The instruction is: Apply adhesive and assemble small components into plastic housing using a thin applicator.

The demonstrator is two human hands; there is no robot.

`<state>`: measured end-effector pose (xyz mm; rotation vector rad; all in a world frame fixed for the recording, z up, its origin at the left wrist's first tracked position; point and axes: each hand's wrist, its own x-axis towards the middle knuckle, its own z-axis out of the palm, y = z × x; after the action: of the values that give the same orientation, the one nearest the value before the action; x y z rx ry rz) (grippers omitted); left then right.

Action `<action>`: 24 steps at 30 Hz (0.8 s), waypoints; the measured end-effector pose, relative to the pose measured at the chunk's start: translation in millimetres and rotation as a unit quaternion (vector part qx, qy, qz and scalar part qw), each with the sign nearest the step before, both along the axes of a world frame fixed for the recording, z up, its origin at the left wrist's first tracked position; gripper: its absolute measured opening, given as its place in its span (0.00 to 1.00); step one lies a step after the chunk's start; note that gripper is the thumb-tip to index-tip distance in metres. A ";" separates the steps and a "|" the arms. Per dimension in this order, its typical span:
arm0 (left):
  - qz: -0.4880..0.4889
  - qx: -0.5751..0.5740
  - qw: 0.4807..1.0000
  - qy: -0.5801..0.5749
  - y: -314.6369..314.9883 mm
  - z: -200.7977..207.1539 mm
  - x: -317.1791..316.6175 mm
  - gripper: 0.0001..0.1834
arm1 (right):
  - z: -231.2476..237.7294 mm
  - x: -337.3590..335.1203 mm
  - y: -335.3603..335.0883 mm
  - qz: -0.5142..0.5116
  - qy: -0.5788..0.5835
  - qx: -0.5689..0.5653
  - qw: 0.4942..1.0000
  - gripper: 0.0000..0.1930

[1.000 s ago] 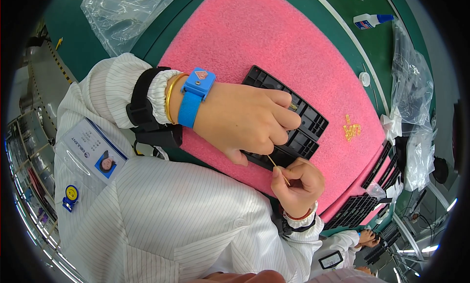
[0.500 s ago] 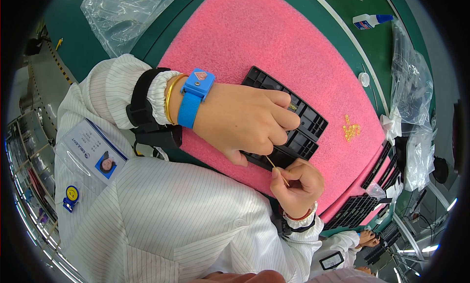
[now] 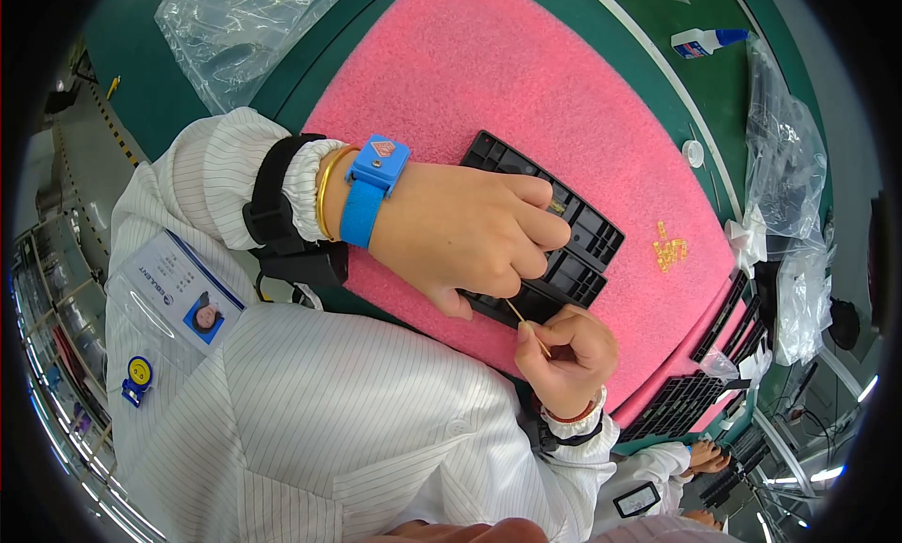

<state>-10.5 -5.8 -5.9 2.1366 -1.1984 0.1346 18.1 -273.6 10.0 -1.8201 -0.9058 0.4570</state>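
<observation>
The left hand [image 3: 474, 228] is bent over the black plastic part [image 3: 584, 235], its fingers curled down; what is under the fingertips I cannot tell. The right hand [image 3: 568, 355] is closed in a pinch, thumb and finger tight on one thin stick [image 3: 517, 312], whose far end reaches to just beside the left hand. Compared with half a second before, the whole view has shifted slightly, but both hands keep the same pose, and the part lies at the same place between them.

I count one blue wrist strap [image 3: 362, 212] and one gold bracelet [image 3: 327, 193], both on the left wrist. The black part rests on one pink foam mat [image 3: 451, 73]. Well to its right lies one group of small yellow pieces [image 3: 669, 254], too small to count. Farther, on the green table [image 3: 728, 97], are one bottle with blue cap [image 3: 709, 42] and one small white round piece [image 3: 692, 153]. At the upper left is one clear bag [image 3: 249, 36].
</observation>
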 end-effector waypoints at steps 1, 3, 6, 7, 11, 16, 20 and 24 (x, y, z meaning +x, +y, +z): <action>0.001 -0.001 1.000 0.000 0.0 0.1 -0.3 0.18 | 0.3 0.1 0.2 0.001 0.000 -0.002 1.000 0.14; 0.002 -0.003 1.000 0.000 0.1 0.1 -0.3 0.17 | -0.5 -0.5 -0.3 -0.002 0.000 -0.001 1.000 0.15; -0.003 0.000 1.000 0.003 0.4 1.1 0.6 0.17 | 0.5 -1.1 -0.9 -0.007 0.002 -0.002 1.000 0.15; -0.004 0.001 1.000 0.002 0.4 1.3 1.0 0.17 | 1.0 -1.4 -1.0 -0.009 0.004 -0.004 1.000 0.15; -0.002 0.004 1.000 0.006 0.8 0.1 0.8 0.18 | -0.5 0.4 -0.7 -0.005 0.006 -0.001 1.000 0.15; -0.002 0.002 1.000 0.003 -0.1 -0.1 0.8 0.18 | -5.0 -2.4 -5.3 -0.030 0.018 0.015 0.999 0.14; -0.008 0.003 1.000 0.005 0.5 1.4 1.3 0.17 | -6.2 -6.4 -10.6 -0.077 0.069 0.049 0.993 0.13; -0.009 -0.009 1.000 -0.001 0.7 0.3 1.5 0.17 | -9.2 -8.7 -16.1 -0.118 0.075 0.086 0.986 0.11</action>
<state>-9.0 -5.1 -5.5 2.1103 -1.2137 0.1384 9.3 -289.6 0.8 -1.6840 -0.5992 0.3503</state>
